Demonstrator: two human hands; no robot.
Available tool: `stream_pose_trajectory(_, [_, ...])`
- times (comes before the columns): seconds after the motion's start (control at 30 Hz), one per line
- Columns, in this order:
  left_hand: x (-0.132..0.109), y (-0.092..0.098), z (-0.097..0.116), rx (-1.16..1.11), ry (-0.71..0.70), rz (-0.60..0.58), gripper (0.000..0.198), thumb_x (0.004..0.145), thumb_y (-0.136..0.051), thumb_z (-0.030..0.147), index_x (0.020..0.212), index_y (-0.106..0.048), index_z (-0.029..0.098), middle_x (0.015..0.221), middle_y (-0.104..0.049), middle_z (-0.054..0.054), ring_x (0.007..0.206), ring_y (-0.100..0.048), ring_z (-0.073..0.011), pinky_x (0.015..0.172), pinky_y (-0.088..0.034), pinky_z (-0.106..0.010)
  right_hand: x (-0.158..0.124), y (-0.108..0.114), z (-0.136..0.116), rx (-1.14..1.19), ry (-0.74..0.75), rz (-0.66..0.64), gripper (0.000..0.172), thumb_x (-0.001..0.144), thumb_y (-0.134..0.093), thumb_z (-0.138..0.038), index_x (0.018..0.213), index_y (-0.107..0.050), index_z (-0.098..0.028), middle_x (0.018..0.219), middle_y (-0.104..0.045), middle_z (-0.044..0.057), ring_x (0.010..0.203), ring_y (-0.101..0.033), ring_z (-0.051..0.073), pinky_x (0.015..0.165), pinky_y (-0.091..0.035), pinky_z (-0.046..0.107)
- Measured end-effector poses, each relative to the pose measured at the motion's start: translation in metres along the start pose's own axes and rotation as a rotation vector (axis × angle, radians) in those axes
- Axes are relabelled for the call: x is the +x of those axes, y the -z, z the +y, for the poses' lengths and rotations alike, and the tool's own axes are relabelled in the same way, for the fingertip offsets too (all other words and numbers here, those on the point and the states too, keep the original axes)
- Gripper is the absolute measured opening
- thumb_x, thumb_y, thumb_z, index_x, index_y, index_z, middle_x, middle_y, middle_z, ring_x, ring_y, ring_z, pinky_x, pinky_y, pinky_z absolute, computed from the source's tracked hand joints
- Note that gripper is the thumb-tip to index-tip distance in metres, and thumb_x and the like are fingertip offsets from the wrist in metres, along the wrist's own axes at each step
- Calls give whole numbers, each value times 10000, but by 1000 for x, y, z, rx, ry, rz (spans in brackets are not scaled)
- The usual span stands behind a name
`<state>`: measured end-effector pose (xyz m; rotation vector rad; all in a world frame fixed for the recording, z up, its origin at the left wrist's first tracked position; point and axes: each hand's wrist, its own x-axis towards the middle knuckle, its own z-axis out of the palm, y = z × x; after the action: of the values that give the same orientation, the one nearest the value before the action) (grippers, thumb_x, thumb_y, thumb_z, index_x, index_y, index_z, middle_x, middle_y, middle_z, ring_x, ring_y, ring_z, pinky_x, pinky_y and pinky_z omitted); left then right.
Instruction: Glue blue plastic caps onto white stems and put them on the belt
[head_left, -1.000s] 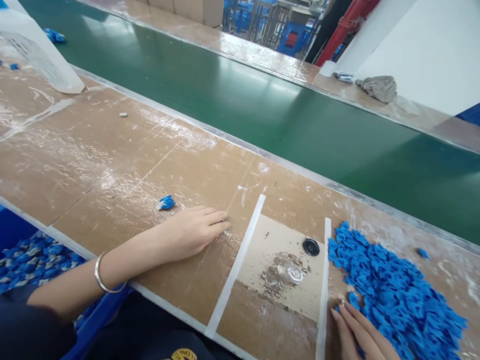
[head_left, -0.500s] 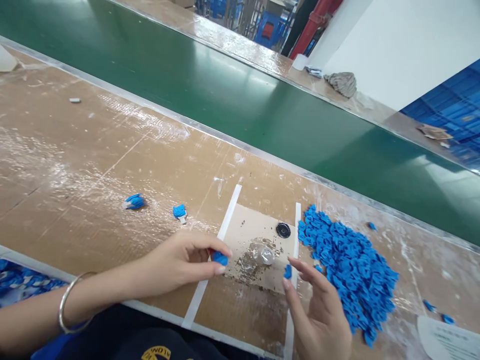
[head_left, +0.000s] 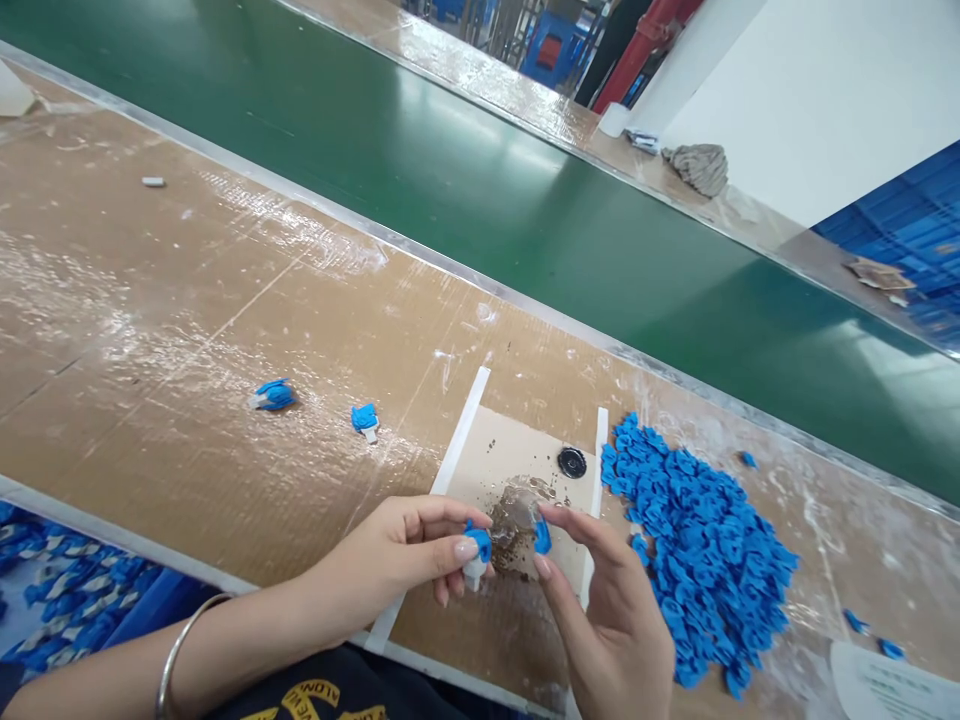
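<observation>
Between the thumb and fingers of my left hand (head_left: 401, 555) is a small blue-and-white plastic part (head_left: 478, 552), its white end pointing down. My right hand (head_left: 611, 610) pinches a small curved blue plastic piece (head_left: 542, 537) between thumb and forefinger. The two pieces face each other a short gap apart, above the near part of a beige card (head_left: 480, 455). On the card is a wet, glistening brown-speckled patch (head_left: 517, 505), partly behind my right fingertips. A round black cap (head_left: 572, 462) lies at the card's far right.
A heap of small blue pieces (head_left: 705, 550) lies right of the card, with white tape strips (head_left: 463, 425) beside it. Two blue-and-white parts (head_left: 274, 395) sit to the left. A blue bin (head_left: 146, 615) of similar parts stands lower left. A green conveyor belt (head_left: 480, 200) runs behind.
My left hand has moved right and turned, bringing the part's white end into view. My right hand has moved left with its blue piece, so the hands are closer together.
</observation>
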<state>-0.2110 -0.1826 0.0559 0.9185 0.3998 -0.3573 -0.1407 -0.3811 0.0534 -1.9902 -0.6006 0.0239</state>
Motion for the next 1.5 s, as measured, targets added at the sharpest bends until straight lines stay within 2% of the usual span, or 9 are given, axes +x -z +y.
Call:
stream_pose_trajectory(0.17, [6, -16, -7, -13, -104, -59, 458, 852, -686, 440, 1197, -545, 175, 778, -683, -19, 664, -601, -107, 618, -482, -227, -11, -4, -9, 535, -177, 40, 357, 894, -676, -160, 1214, -610, -306, 1143, -723, 18, 1057, -681, 158, 891, -569, 250])
stream_pose_trajectory(0.37, [7, -21, -10, -59, -141, -103, 398, 882, -671, 389, 1182, -522, 175, 817, -649, -5, 658, -575, -78, 651, -486, -213, -17, -15, -16, 700, -208, 58, 343, 880, -685, -129, 1174, -643, -300, 1134, -726, 41, 1037, -695, 204, 814, -616, 281])
stream_pose_trajectory(0.67, [8, -24, -9, -80, -152, -116, 392, 882, -672, 361, 1188, -513, 175, 837, -640, -12, 662, -562, -85, 626, -492, -210, -22, -21, -18, 586, -205, 99, 341, 855, -700, -97, 1135, -625, -276, 1138, -721, 45, 1044, -691, 192, 853, -602, 289])
stream_pose_trajectory(0.97, [6, -22, -5, 9, -65, -103, 350, 814, -703, 244, 1125, -546, 206, 914, -648, 2, 768, -569, -96, 697, -455, -219, -28, -31, -24, 254, 40, 27, 334, 888, -601, -86, 1161, -560, -273, 1157, -672, 56, 1160, -605, 218, 980, -533, 464])
stream_pose_trajectory(1.07, [3, -16, 2, 151, -60, -58, 330, 798, -665, 228, 1106, -552, 199, 820, -651, 14, 707, -553, -103, 667, -434, -235, -22, -8, -13, 108, 25, -53, 285, 898, -630, -184, 1164, -575, -270, 1226, -642, 74, 1228, -550, 258, 1001, -487, 494])
stream_pose_trajectory(1.17, [-4, -2, 11, 321, -128, 62, 321, 806, -644, 279, 1103, -549, 203, 776, -659, 9, 667, -562, -121, 637, -434, -253, -11, 27, 14, -285, -54, 149, 169, 928, -607, -318, 1060, -648, -222, 1152, -656, 106, 1097, -602, 276, 946, -474, 486])
stream_pose_trajectory(1.27, [-14, 20, 16, 649, -352, 277, 225, 841, -616, 303, 1047, -580, 223, 846, -686, -12, 760, -626, -161, 692, -467, -276, -2, 54, 45, -685, -49, 174, 410, 962, -470, -492, 1001, -686, -146, 1025, -684, 150, 968, -615, 320, 873, -477, 515])
stream_pose_trajectory(1.4, [-26, 55, 23, 1323, -740, 559, 116, 872, -550, 204, 972, -605, 222, 922, -696, -33, 865, -642, -203, 839, -472, -332, 3, 59, 65, -892, 31, 66, 477, 997, -314, -417, 987, -679, -111, 999, -682, 168, 882, -611, 311, 787, -491, 460])
stream_pose_trajectory(1.5, [-31, 77, 32, 1715, -859, 663, 144, 882, -507, 150, 983, -600, 194, 937, -704, -73, 900, -627, -254, 903, -464, -407, 3, 54, 63, -946, 31, 65, 410, 966, -318, -343, 963, -667, -128, 977, -680, 161, 836, -613, 302, 751, -486, 438])
